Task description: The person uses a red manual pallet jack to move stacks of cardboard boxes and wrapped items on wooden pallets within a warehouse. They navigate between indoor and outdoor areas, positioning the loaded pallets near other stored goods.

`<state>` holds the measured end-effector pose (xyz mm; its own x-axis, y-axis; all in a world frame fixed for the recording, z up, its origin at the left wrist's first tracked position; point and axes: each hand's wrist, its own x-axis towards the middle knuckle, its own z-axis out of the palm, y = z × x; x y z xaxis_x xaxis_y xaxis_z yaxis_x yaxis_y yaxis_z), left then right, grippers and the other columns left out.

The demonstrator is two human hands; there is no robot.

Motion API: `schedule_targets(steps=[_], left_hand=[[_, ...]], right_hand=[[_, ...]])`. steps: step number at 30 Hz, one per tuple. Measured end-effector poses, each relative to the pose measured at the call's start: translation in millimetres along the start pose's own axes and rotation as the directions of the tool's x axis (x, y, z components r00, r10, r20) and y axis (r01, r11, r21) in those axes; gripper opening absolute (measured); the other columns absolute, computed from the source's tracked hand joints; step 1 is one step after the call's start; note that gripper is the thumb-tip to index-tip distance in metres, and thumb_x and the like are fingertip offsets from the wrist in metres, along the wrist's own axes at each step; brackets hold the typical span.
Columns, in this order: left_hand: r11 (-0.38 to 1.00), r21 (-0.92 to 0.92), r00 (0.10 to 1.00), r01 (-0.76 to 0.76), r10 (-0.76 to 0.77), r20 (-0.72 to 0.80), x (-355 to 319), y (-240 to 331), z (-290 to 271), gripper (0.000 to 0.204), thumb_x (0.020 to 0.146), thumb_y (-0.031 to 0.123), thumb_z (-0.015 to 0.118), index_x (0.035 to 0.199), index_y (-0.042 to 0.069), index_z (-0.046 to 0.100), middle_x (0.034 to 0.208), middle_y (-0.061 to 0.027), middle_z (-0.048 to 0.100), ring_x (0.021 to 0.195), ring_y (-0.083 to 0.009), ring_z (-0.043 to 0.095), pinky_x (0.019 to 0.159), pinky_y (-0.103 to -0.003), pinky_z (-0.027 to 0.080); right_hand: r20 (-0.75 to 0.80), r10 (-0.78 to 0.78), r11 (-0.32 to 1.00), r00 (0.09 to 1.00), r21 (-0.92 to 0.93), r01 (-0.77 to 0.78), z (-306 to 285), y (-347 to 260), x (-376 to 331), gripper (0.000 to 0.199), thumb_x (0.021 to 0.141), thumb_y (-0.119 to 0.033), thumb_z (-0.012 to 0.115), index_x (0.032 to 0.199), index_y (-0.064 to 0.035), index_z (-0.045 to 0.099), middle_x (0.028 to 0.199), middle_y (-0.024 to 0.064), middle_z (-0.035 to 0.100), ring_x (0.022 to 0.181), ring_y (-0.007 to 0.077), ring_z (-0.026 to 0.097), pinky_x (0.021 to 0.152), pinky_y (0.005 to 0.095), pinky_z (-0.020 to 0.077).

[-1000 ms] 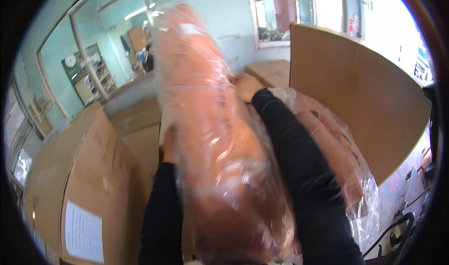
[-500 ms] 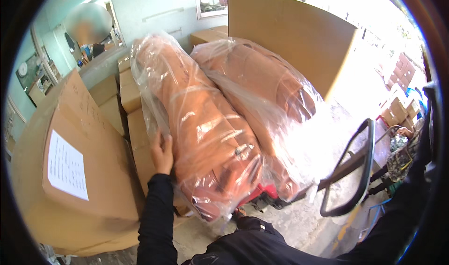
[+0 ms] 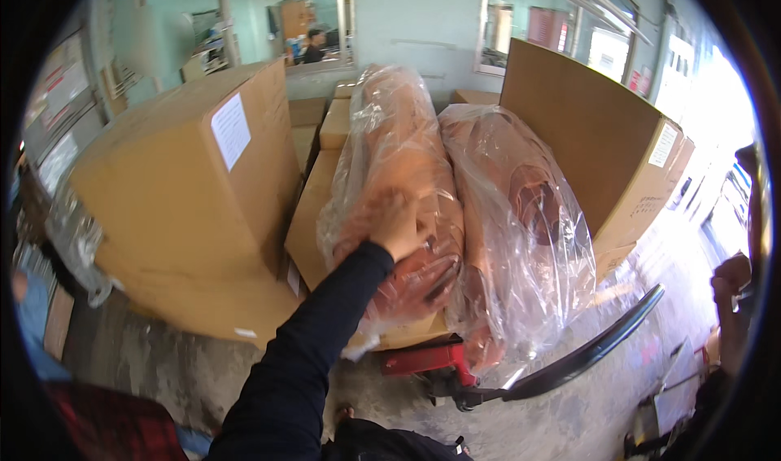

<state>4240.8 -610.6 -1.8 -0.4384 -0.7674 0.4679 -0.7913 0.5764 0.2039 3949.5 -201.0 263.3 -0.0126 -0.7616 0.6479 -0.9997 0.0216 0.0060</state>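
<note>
A left hand (image 3: 399, 223), loosely spread and grasping nothing, rests on the left plastic-bagged brown bundle (image 3: 411, 164) atop a carton (image 3: 311, 221), seemingly steadying it; shifting it calls for both. The right hand's (image 3: 730, 279) grip, at far right, I cannot tell.

pale teal wall (image 3: 415, 21), window (image 3: 561, 23), grey floor (image 3: 529, 422), bright daylight (image 3: 722, 95)

The left bundle (image 3: 407, 156) lay beside the right bundle (image 3: 508, 176), both between the left box (image 3: 179, 201) and right box (image 3: 582, 127). The wall (image 3: 415, 30) stood behind; the handle (image 3: 587, 349) stood before the right bundle.
</note>
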Motion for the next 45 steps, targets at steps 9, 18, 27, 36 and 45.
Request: schedule_targets(steps=[9, 18, 27, 36, 45], left_hand=[[0.253, -0.951, 0.983, 0.18, -0.026, 0.179, -62, 224, -17, 0.043, 0.103, 0.041, 0.05, 0.119, 0.003, 0.062, 0.101, -0.0106, 0.069, 0.082, -0.018, 0.066, 0.076, -0.036, 0.055], [0.873, -0.468, 0.957, 0.142, 0.001, 0.292, -156, 377, -112, 0.063, 0.08, 0.064, 0.071, 0.073, 0.001, 0.068, 0.055, -0.0142, 0.061, 0.054, -0.0284, 0.064, 0.055, -0.042, 0.049], [0.832, -0.457, 0.922, -0.314, 0.383, 0.064, -537, 554, -78, 0.045, 0.077, 0.049, 0.075, 0.087, 0.007, 0.061, 0.074, -0.0118, 0.063, 0.068, -0.0343, 0.064, 0.065, -0.042, 0.051], [0.925, -0.236, 0.896, -0.297, 0.356, 0.267, -617, 552, -87, 0.032, 0.077, 0.038, 0.073, 0.079, 0.009, 0.06, 0.067, -0.0109, 0.06, 0.063, -0.0331, 0.064, 0.058, -0.045, 0.051], [0.993, 0.114, 0.909, 0.014, -0.06, 0.411, -574, 598, -107, 0.018, 0.073, 0.025, 0.071, 0.076, 0.008, 0.068, 0.076, -0.0155, 0.068, 0.071, -0.0337, 0.068, 0.071, -0.045, 0.056]], right_hand=[[0.137, -0.184, 0.764, 0.973, 0.643, 0.054, 198, 240, -18, 0.035, 0.1, -0.029, 0.057, 0.085, 0.0022, 0.059, 0.079, 0.0095, 0.061, 0.07, 0.0191, 0.057, 0.066, 0.033, 0.0457], [0.606, -0.043, 0.874, 0.795, 0.408, -0.264, 180, 269, -67, 0.062, 0.1, -0.051, 0.046, 0.069, -0.0022, 0.069, 0.057, 0.015, 0.063, 0.055, 0.0289, 0.064, 0.058, 0.0433, 0.0498], [0.766, -0.313, 0.924, 0.561, 0.383, -0.007, -2, 273, -478, 0.044, 0.058, -0.048, 0.088, 0.076, -0.0113, 0.07, 0.068, 0.0151, 0.067, 0.063, 0.0351, 0.066, 0.061, 0.0452, 0.0535], [0.809, -0.228, 0.956, 0.541, 0.081, 0.282, -21, 200, -571, 0.071, 0.072, -0.086, 0.054, 0.07, -0.0174, 0.075, 0.053, 0.0079, 0.061, 0.047, 0.0238, 0.061, 0.048, 0.0377, 0.047], [0.637, -0.293, 0.956, 0.713, 0.221, 0.195, -22, 228, -534, 0.074, 0.071, -0.086, 0.057, 0.077, -0.0148, 0.077, 0.058, 0.0104, 0.064, 0.049, 0.0258, 0.064, 0.046, 0.0398, 0.0512]])
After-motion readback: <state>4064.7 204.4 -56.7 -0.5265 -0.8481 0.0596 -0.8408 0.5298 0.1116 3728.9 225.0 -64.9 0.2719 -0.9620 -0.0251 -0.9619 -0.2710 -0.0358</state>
